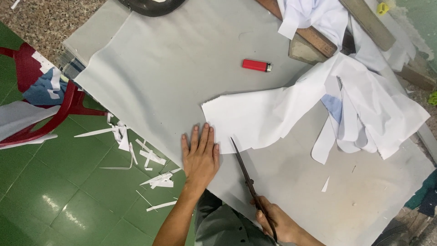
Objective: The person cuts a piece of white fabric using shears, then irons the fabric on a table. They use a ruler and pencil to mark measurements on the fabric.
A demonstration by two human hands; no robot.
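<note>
My left hand (200, 155) lies flat, fingers together, on the grey table cover (173, 68), just left of the near corner of a white fabric piece (255, 114). My right hand (277, 223) grips the handles of long dark scissors (243, 171). Their blades are nearly closed and point up toward the near edge of the white fabric, with the tip right at that edge. The fabric spreads rightward into a heap of white cut pieces (373, 109).
A red lighter (256, 65) lies on the table beyond the fabric. Wooden rulers (318, 38) and more white cloth sit at the far right. White scraps (150, 159) litter the green floor on the left, beside a red plastic chair (54, 109).
</note>
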